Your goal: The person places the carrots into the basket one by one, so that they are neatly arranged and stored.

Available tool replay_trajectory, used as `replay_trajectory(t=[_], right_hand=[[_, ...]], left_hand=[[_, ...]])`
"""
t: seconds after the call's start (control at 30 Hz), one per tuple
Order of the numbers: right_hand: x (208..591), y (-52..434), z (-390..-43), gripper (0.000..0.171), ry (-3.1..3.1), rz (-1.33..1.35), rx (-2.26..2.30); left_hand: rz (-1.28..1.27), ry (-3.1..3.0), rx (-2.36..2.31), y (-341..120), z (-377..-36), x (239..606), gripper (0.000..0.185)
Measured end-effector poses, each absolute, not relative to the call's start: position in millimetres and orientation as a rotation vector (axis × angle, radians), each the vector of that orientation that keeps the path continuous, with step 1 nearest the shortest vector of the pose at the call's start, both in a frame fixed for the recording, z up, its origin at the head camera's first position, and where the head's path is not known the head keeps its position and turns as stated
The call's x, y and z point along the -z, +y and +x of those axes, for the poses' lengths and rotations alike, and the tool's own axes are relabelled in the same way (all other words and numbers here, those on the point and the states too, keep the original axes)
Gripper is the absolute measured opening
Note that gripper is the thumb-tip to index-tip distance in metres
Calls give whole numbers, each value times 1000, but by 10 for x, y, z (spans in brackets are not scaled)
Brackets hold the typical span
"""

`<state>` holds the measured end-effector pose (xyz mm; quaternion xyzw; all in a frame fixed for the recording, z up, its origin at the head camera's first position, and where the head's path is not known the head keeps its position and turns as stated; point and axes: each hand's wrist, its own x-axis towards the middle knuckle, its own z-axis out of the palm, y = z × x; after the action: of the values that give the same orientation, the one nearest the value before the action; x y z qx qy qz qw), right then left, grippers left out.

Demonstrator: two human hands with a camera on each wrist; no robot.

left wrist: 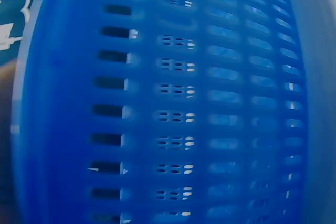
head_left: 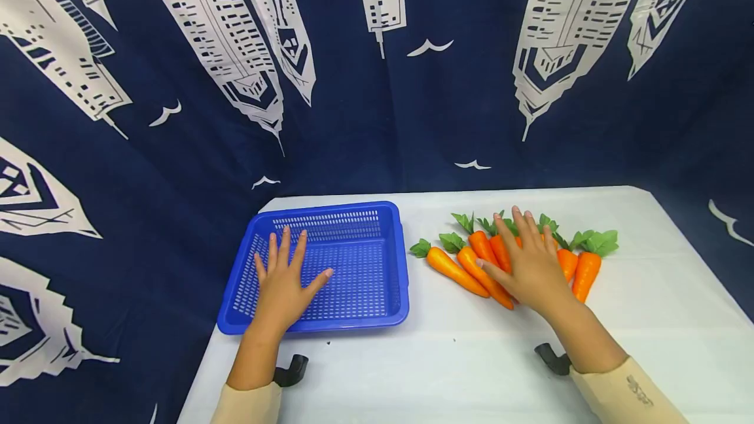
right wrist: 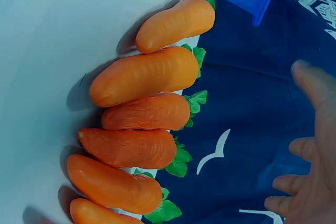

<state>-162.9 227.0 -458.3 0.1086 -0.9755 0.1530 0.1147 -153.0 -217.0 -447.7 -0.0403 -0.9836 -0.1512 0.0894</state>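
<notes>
Left first: holds left hand (head_left: 283, 290) spread over blue basket (head_left: 353, 324), fingers straight, gripping nothing. Sits upright at left on tabletop (head_left: 436, 358), close to left and far edges. Next, to the right: row of carrots (head_left: 484, 247), leaves toward far side, tips toward near, leftmost just beside basket's right wall. Above these, right hand (head_left: 533, 270), also spread, no grip. Seems a ready stage, before any grasp. Would likely call, for any pick, for lowering right hand and curling fingers round one body, best from an outer end given tight packing. Leaves open room along near strip and at right, out to right edge; little at far side, before patterned cloth (head_left: 353, 123).
</notes>
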Motion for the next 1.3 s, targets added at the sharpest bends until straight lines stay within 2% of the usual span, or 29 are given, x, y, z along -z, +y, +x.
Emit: replay_trajectory(t=[0.27, 0.73, 0.93, 1.3], right_hand=[[4565, 2257, -1640, 84, -2759, 297, -594], [4635, 2150, -1618, 64, -2658, 298, -834], [4720, 2070, -1585, 58, -2737, 241, -944], [4948, 1876, -1573, 53, -2745, 264, -1124]], left_hand=[[-57, -2881, 606, -2400, -1437, 4384, 86], [190, -2907, 742, -2828, -1258, 4289, 90], [321, -2978, 933, -2972, -1193, 4343, 94], [378, -2988, 1041, -3142, -1100, 4508, 95]])
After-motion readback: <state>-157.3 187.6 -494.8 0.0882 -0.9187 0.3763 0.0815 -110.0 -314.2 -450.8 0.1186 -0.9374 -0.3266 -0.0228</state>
